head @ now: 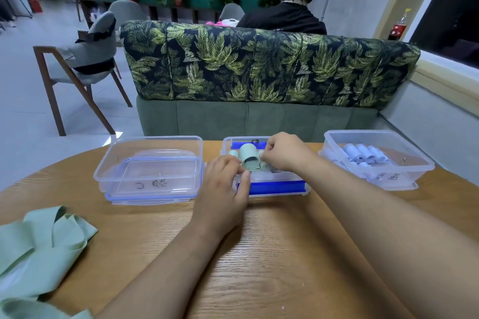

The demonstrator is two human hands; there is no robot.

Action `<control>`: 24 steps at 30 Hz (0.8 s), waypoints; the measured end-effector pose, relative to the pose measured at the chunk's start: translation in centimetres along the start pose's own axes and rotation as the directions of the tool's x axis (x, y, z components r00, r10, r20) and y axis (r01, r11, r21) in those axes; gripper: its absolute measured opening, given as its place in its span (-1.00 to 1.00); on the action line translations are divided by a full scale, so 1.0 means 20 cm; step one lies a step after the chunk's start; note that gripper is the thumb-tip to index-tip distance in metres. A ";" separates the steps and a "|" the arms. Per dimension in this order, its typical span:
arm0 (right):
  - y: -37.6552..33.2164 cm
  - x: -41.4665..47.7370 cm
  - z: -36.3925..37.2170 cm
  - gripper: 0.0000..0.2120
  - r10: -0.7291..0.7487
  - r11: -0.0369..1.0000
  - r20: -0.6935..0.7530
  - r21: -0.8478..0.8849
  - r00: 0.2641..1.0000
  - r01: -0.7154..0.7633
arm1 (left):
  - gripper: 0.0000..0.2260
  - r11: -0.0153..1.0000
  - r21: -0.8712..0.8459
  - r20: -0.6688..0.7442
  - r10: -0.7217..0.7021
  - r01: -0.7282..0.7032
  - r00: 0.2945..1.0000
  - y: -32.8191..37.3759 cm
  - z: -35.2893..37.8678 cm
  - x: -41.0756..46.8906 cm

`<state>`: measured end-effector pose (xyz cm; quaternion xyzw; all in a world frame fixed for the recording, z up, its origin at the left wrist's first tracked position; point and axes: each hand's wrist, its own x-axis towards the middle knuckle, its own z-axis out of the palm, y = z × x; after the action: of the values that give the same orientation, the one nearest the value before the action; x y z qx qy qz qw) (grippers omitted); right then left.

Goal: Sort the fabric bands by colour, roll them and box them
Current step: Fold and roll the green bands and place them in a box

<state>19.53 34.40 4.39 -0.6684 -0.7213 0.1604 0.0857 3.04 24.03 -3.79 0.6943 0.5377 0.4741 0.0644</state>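
Three clear boxes sit in a row along the far side of the worktop point(259, 254). The mid box point(274, 188) is at 12 o'clock, with blue clips, and it already has a few green rolls in it. Both hands are on it. The left hand point(223, 184) comes in from 7 o'clock, its grip narrow: fingertips curl onto the lower left edge of the top green roll point(249, 159) and the thumb lies down the box front. The right hand point(282, 151) comes from 5 o'clock, fingers bunched and pinching at the roll's right end – can't tell exactly how much of it they've got. The roll stands a bit tilted on top of the others, over the box.

The left box point(150, 138) at 10 o'clock has a lid in it and no bands. The right box point(378, 133) at 2 o'clock holds blue rolls point(365, 154) side by side. Loose bands point(44, 238) – pale green – are heaped at 8 o'clock by the edge.
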 end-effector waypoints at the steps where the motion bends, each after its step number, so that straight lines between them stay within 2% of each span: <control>1: 0.01 0.00 0.00 -0.89 0.006 0.999 0.010 0.042 1.000 -0.007 | -0.88 1.000 0.000 -0.001 0.001 -0.001 1.000 0.00 0.00 0.00; 5: 0.06 0.01 -0.01 -0.80 -0.006 0.988 0.050 0.152 0.999 -0.002 | -0.88 1.000 -0.002 -0.006 0.000 0.000 1.000 0.00 0.00 0.00; 10: 0.07 -0.02 -0.04 -0.74 -0.070 0.997 0.008 -0.018 0.998 0.070 | -0.87 1.000 -0.009 -0.003 0.003 -0.003 1.000 0.00 0.00 0.00; 13: 0.08 0.00 -0.05 -0.75 -0.090 0.995 -0.058 0.030 0.994 0.092 | -0.84 1.000 -0.004 0.004 0.000 0.000 1.000 0.00 0.00 0.00; 15: 0.07 0.00 -0.06 -0.77 -0.134 0.987 -0.084 0.083 0.987 0.140 | -0.84 1.000 -0.002 0.006 -0.002 0.002 1.000 0.00 0.00 0.00; 18: 0.05 0.00 -0.07 -0.71 -0.290 0.946 -0.067 0.129 0.955 0.296 | -0.85 1.000 -0.007 0.002 -0.006 0.006 1.000 0.00 0.00 -0.01; 21: 0.01 0.02 -0.07 -0.57 -0.423 0.906 0.035 0.002 0.905 0.423 | -0.86 1.000 -0.008 0.003 -0.002 0.002 1.000 0.00 -0.01 -0.01; 24: -0.03 0.03 -0.04 -0.52 -0.465 0.864 0.086 -0.174 0.881 0.473 | -0.84 1.000 -0.006 0.003 0.001 -0.001 1.000 0.00 -0.01 0.00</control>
<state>19.17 35.11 5.20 -0.4746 -0.8756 0.0787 0.0431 2.90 23.99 -3.79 0.6951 0.5357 0.4747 0.0672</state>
